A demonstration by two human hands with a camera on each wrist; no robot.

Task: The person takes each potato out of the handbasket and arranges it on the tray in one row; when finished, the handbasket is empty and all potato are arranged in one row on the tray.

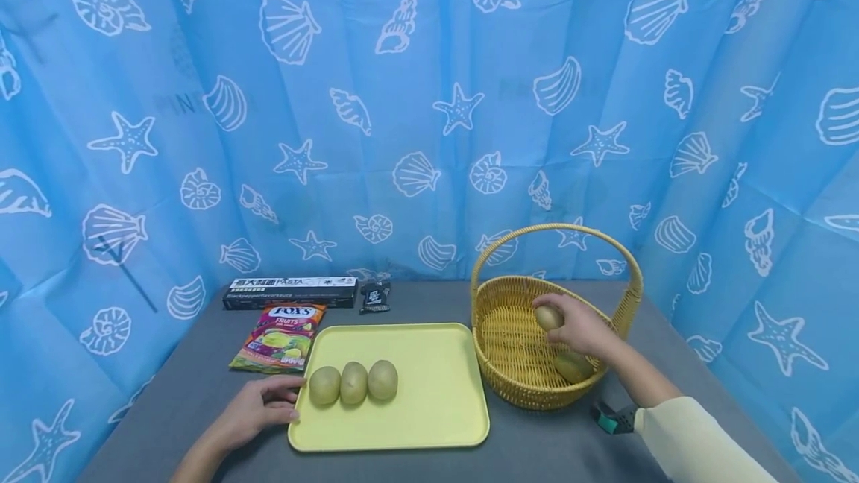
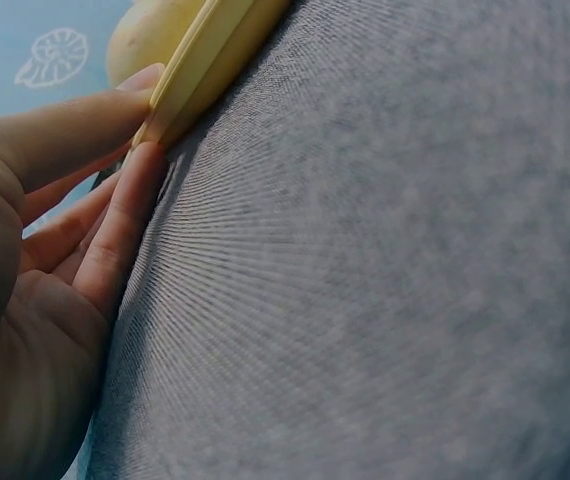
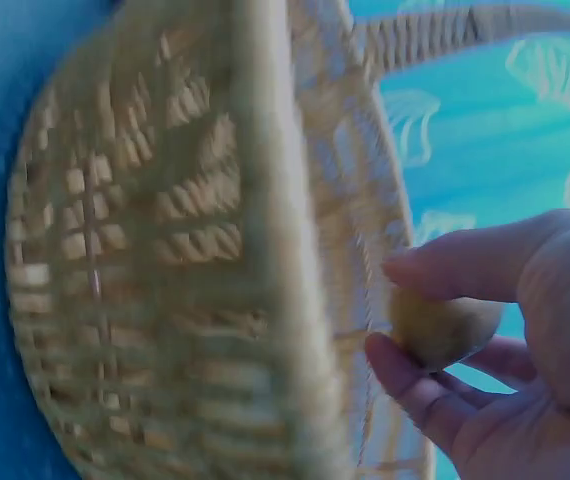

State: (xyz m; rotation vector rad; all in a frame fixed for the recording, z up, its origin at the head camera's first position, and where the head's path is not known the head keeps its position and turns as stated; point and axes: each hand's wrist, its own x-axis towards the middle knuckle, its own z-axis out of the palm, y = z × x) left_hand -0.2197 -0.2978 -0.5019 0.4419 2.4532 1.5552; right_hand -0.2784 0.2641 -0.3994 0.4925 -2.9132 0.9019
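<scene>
Above the opening of a woven yellow basket (image 1: 517,393), my right hand (image 1: 580,330) pinches a brownish kiwi (image 1: 549,317) between thumb and fingers. The right wrist view has this kiwi (image 3: 440,325) just past the basket rim. Another kiwi (image 1: 573,366) lies inside the basket at its right, partly behind the wrist. My left hand (image 1: 255,408) holds the left edge of a pale yellow tray (image 1: 429,423); in the left wrist view the thumb is over the rim and a finger against its outer side. Three kiwis (image 1: 353,383) sit side by side on the tray's left half.
Behind the tray lie a dark pasta box (image 1: 291,293), a Fox's candy bag (image 1: 278,338) and a small black packet (image 1: 375,297). The basket's tall handle (image 1: 557,227) arches over it. A black and green strap (image 1: 614,420) is near the right forearm. A blue shell-patterned curtain (image 1: 429,110) encloses the table.
</scene>
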